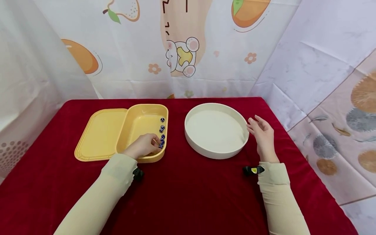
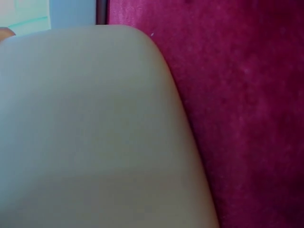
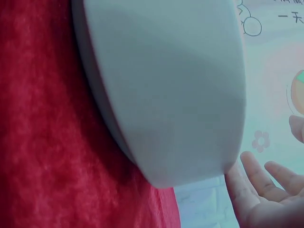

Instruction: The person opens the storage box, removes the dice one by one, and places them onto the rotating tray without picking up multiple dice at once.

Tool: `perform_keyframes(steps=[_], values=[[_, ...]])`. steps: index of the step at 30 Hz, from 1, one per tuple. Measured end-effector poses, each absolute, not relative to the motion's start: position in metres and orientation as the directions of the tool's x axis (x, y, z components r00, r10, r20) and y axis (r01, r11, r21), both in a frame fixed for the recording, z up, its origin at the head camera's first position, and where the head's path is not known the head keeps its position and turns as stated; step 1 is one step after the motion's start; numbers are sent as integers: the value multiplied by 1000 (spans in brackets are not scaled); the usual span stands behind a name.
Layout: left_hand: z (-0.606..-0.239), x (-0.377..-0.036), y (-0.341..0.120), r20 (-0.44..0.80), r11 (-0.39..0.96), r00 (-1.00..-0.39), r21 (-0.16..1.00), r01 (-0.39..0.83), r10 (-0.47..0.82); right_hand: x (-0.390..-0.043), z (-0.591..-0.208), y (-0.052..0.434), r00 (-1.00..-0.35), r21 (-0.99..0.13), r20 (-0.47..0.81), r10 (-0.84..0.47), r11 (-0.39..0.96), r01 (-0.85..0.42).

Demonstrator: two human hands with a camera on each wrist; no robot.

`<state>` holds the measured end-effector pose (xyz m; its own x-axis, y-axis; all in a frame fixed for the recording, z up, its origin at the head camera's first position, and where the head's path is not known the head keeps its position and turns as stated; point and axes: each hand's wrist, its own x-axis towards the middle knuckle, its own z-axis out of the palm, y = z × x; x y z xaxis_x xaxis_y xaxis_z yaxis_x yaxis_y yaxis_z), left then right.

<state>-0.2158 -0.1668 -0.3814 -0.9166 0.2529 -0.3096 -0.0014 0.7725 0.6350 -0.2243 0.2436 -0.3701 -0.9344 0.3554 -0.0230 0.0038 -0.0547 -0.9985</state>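
Where the head camera looks down on the red-covered bench (image 1: pixel 188 195), the left hand (image 1: pixel 143 146) reaches into the near right corner of the yellow tray (image 1: pixel 143 122), its fingers curled over the small dark blue dice (image 1: pixel 162 137); whether they actually pinch a die cannot be told. The dice lie in a loose line running from the tray's far right side toward its near edge, right at the left fingertips, so the left hand is plainly the nearer one. A flat yellow lid (image 1: pixel 100 135) lies touching the tray on its left. The right hand (image 1: pixel 262 134) hovers with relaxed, spread fingers just beside the right rim of the white round dish (image 1: pixel 216 150), which stands right of the tray, toward the bench's far right corner. The left wrist view shows only the yellow tray's outer wall (image 2: pixel 95 133) against the red cloth; the hand is not visible there. The right wrist view shows the dish's wall (image 3: pixel 171 95) close up, with the right hand's fingers (image 3: pixel 263 194) spread and holding nothing beside it.
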Motion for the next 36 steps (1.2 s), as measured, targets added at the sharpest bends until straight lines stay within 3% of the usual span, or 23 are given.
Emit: perform_keyframes(steps=[4,19,36], values=[[-383,-216,-166,-303,789,-916,614,22,262,-225,-372,248,-934,-995,-39,355,-98,5],[-380,-211,-164,-318,790,-906,612,29,280,-228,-377,261,-935,-997,-70,348,-67,50],[-383,-212,-166,-286,788,-908,612,72,305,-230,-395,271,-976,-991,-104,189,66,118]])
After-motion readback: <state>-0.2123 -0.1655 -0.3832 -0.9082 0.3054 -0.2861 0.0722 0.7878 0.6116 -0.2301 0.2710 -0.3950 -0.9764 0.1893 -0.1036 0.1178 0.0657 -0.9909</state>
